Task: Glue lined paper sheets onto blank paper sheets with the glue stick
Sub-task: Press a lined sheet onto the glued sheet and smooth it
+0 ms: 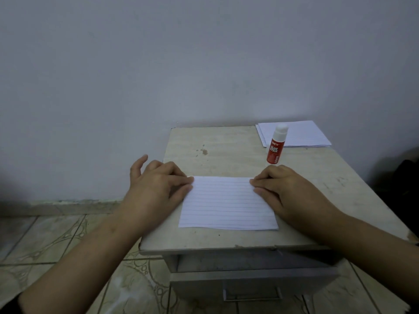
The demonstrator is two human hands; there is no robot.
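A lined paper sheet (227,203) lies flat near the front of the small table (226,150). My left hand (156,186) rests at the sheet's far left corner, fingertips pressing its edge. My right hand (285,189) presses the far right corner the same way. Whether a blank sheet lies under the lined one is hidden. A red glue stick (276,145) with a white cap stands upright just behind my right hand. A stack of paper sheets (294,133) lies at the table's back right corner.
The table stands against a pale wall (204,64) and has a drawer with a handle (252,293) below its front edge. Patterned floor tiles (56,241) show to the left. A dark object (405,177) sits at the far right.
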